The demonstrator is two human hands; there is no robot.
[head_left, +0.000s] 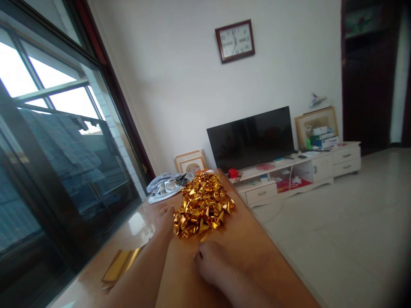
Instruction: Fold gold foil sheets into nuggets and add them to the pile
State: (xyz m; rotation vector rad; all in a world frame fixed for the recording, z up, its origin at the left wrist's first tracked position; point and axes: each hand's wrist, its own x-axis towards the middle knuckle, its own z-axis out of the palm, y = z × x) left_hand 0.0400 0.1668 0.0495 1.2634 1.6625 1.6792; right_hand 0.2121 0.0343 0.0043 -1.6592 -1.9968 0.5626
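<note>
A heap of folded shiny gold foil pieces point(205, 201) covers the middle of the brown wooden table point(244, 248). My left hand point(165, 217) is at the heap's left edge, fingers curled; what they hold, if anything, is hidden. Closer to me, my right hand point(212, 261) is closed in a fist just in front of the heap, its contents also hidden. A small golden glint shows on the table between this hand and the heap. Left of my left forearm lies a stack of flat gold foil sheets point(118, 265), partly covered by the arm.
Grey and white cloth point(167, 186) is bunched at the table's far left corner. Beyond the table stand a white TV cabinet point(263, 194) and a black television point(252, 139). Glass sliding doors point(105, 171) run along the left. Tiled floor point(337, 222) lies on the right.
</note>
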